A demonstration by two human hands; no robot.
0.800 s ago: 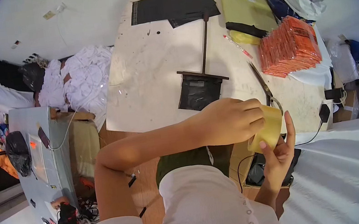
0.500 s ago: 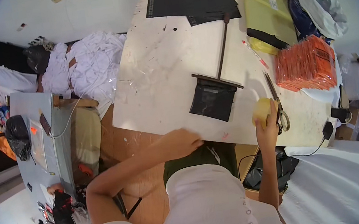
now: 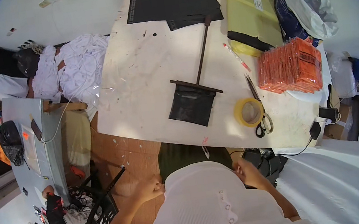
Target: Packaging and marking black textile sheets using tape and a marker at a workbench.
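Note:
Both my hands are down at my waist, off the table. My left hand (image 3: pixel 150 188) is closed beside the left hip of my dark green shorts (image 3: pixel 179 158); what its fingers hold, if anything, is hidden. At the right hip my right hand (image 3: pixel 248 173) is closed too, against the edge of my white shirt (image 3: pixel 200 191), its grip unclear. On the table, a yellow roll of tape (image 3: pixel 239 113) lies beside black-handled scissors (image 3: pixel 255 96). A brown T-shaped rod (image 3: pixel 202 58) rests with its crossbar along the top of a black plastic pouch (image 3: pixel 192 108).
Flat black plastic bags (image 3: pixel 173 5) lie at the far side. Along the right are a yellow wrapped package (image 3: pixel 250 8), a stack of orange packets (image 3: pixel 290 66), a red-and-white pen (image 3: pixel 237 58) and a black adapter (image 3: pixel 315 130). Another person (image 3: pixel 61 215) sits at lower left.
My right hand has let go of the tape roll, left it on the table and dropped to my hip. My left hand has moved down and left from the table edge to my waist.

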